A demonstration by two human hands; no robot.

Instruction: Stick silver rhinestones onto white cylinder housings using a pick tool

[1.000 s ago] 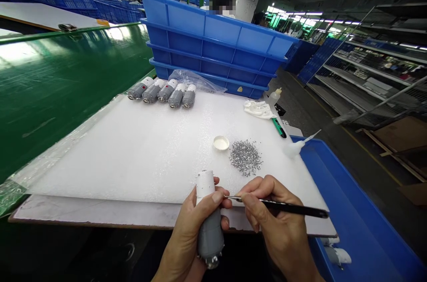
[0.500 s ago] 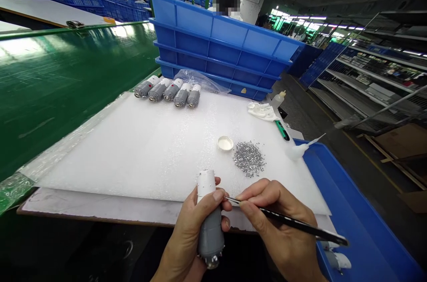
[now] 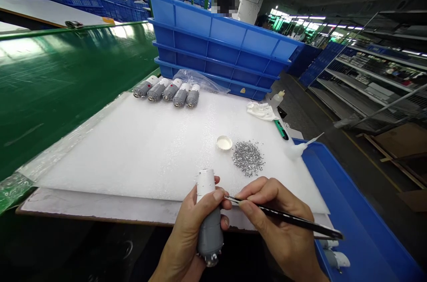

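Observation:
My left hand (image 3: 193, 224) is wrapped round a grey and white cylindrical model (image 3: 211, 233), its white end pointing away from me. Black tweezers (image 3: 293, 218) are pinched in my right hand (image 3: 280, 224), and their tips meet my left fingertips beside the model. Whatever small part may be between the tips is too small to tell. Beyond my hands, a pile of tiny silvery pieces (image 3: 248, 158) lies on the white foam sheet (image 3: 150, 148), with a shallow round white cap (image 3: 223, 143) just left of it.
Several similar models (image 3: 171, 90) lie at the sheet's far edge, before stacked blue crates (image 3: 220, 50). At the right are a white cloth (image 3: 262, 111), a green cutter (image 3: 281, 130), a dropper bottle (image 3: 296, 151) and a blue tray (image 3: 360, 224) with more models.
The tweezers' rear end has shifted slightly to the left with my right hand. Both hands keep their hold, and the rest of the view has moved only a little.

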